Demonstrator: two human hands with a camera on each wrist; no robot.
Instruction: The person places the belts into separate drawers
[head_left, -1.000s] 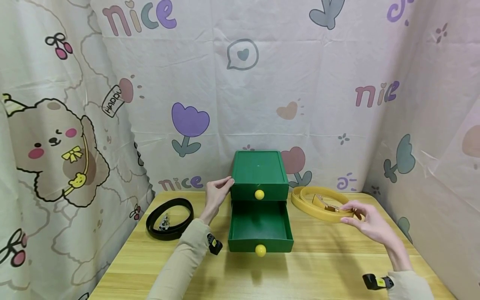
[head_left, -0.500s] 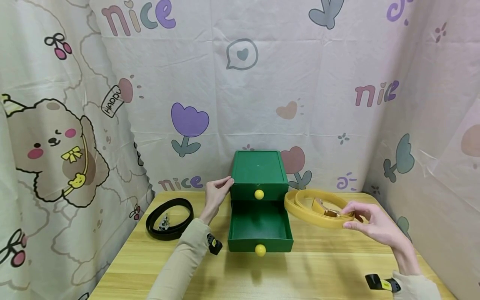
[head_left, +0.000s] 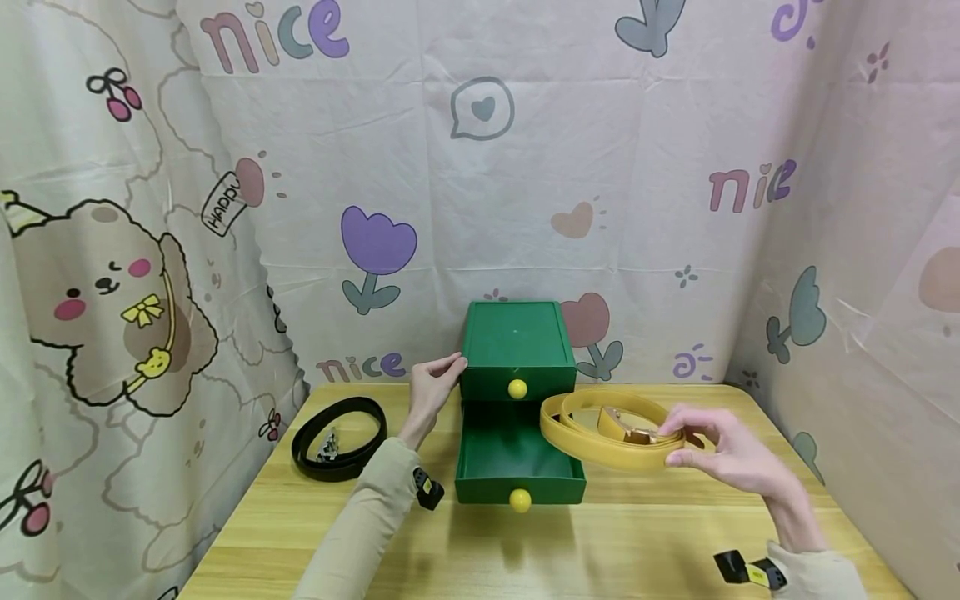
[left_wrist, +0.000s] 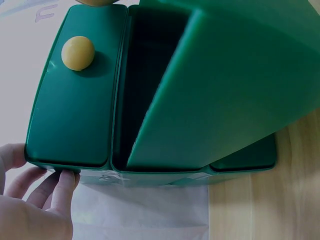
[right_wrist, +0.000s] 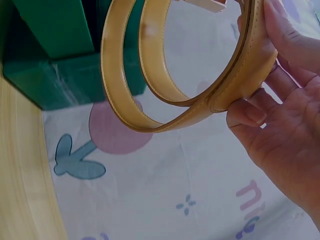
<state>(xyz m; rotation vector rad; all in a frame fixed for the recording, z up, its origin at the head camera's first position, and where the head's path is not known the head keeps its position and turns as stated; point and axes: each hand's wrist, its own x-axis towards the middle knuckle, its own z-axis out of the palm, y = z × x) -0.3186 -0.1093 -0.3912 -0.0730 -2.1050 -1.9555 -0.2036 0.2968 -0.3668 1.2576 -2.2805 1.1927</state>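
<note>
My right hand (head_left: 731, 450) pinches a coiled yellow belt (head_left: 600, 450) between thumb and fingers, holding it up at the right side of the green drawer cabinet (head_left: 517, 333). The belt's near loop overlaps the right edge of the pulled-out drawer (head_left: 498, 454); its gold-coloured buckle (head_left: 639, 436) sits inside the coil. In the right wrist view the belt's strap (right_wrist: 115, 65) hangs in two loops. My left hand (left_wrist: 40, 205) grips the cabinet's upper left corner, with the thumb and fingers on different faces of it. The top drawer (left_wrist: 70, 115) is closed.
A coiled black belt (head_left: 341, 475) with a silver buckle (head_left: 327, 446) lies on the wooden table (head_left: 450, 558), left of the cabinet. Yellow round knobs (head_left: 520, 501) stick out from the drawer fronts. A printed curtain (head_left: 480, 192) hangs behind and at both sides.
My right hand has carried the yellow belt leftward and a little nearer, from beside the cabinet to over the open drawer's right edge. The left hand stays at the cabinet corner.
</note>
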